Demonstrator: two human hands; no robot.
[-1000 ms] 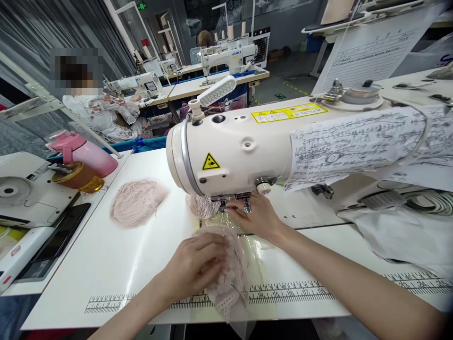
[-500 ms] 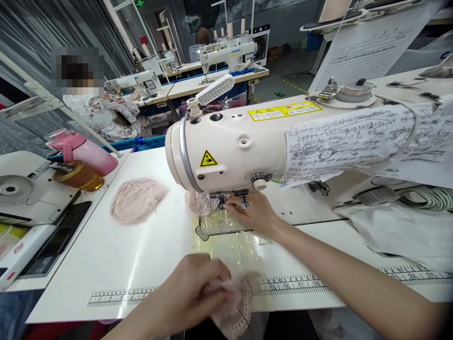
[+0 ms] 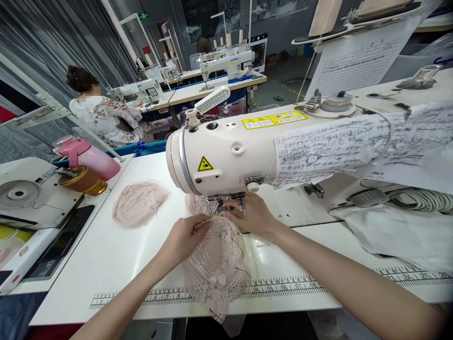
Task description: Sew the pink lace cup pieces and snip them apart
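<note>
A piece of pink lace [image 3: 215, 264] lies on the white table [image 3: 116, 264], running from the front edge up to the needle of the cream sewing machine [image 3: 230, 151]. My left hand [image 3: 184, 238] pinches the top edge of the lace just left of the presser foot [image 3: 226, 204]. My right hand [image 3: 253, 215] rests under the machine head, fingers curled onto the same edge of lace at the foot. More pink lace [image 3: 198, 204] is bunched behind the needle.
A pile of pink lace pieces [image 3: 138, 203] lies to the left. Further left stand a pink bottle [image 3: 90, 158], an amber jar [image 3: 83, 179], a black phone [image 3: 60, 241] and a white device [image 3: 24, 198]. Another person [image 3: 102, 113] sits at a machine behind.
My left hand pulled the lace down to the table's front edge, then brought it back up, spread out, to the presser foot. My right hand stayed at the foot.
</note>
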